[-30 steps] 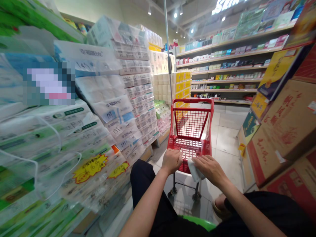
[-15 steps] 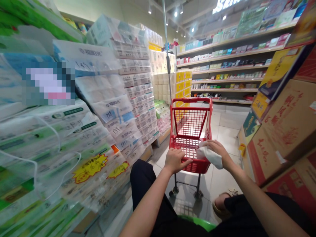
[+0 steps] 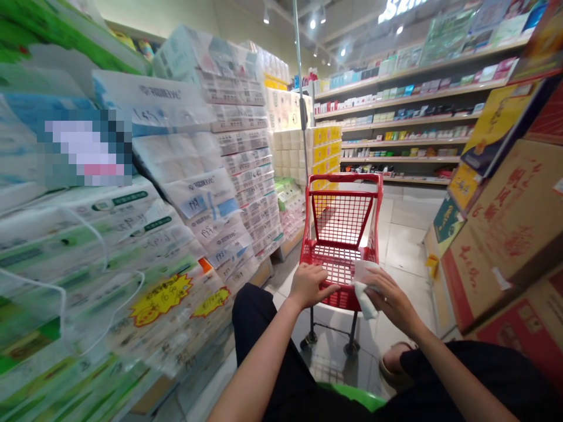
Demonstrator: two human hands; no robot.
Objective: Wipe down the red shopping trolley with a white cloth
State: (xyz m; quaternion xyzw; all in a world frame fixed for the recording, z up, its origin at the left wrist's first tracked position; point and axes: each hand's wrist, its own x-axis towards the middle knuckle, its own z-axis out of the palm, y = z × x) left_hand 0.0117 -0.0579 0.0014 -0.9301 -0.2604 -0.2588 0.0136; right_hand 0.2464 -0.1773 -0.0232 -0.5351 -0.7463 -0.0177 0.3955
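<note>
A small red shopping cart [image 3: 341, 220] stands in the aisle right in front of me, its basket bare. My left hand [image 3: 309, 285] is closed over the near rim of the cart. My right hand [image 3: 387, 298] presses a white cloth [image 3: 363, 287] against the same rim, near its right corner. A metal pole [image 3: 301, 94] rises from the far left of the cart. My knees in dark trousers show below the hands.
Stacked packs of tissue and toilet paper [image 3: 185, 176] wall the left side. Cardboard boxes [image 3: 505, 228] lean in on the right. Shelves of goods [image 3: 409, 111] run across the back. Tiled floor [image 3: 404, 240] stretches beyond the cart. A green stool edge [image 3: 352, 395] shows under me.
My right hand with the white cloth went from the near rim up to the right side, then came back down to the near right corner. The left hand stayed gripping.
</note>
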